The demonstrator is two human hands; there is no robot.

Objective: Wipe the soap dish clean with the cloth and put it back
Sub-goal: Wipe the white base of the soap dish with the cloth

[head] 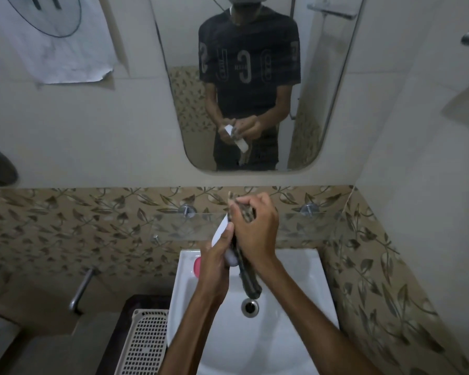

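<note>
Over the white sink (303,288) my left hand (214,261) grips a white soap dish (220,229), held on edge with its top tilted away from me. My right hand (255,228) holds a dark patterned cloth (248,282) against the right face of the dish. The cloth's loose end hangs down toward the drain (250,307). Most of the dish is hidden between my two hands. The mirror (255,77) reflects the same grip.
A pink soap bar (197,267) lies on the sink's back left ledge. A glass shelf (303,226) on two metal pegs runs across the leaf-patterned tiles just behind my hands. A white perforated basket (144,342) stands left of the sink, and a metal pipe (81,288) juts from the wall.
</note>
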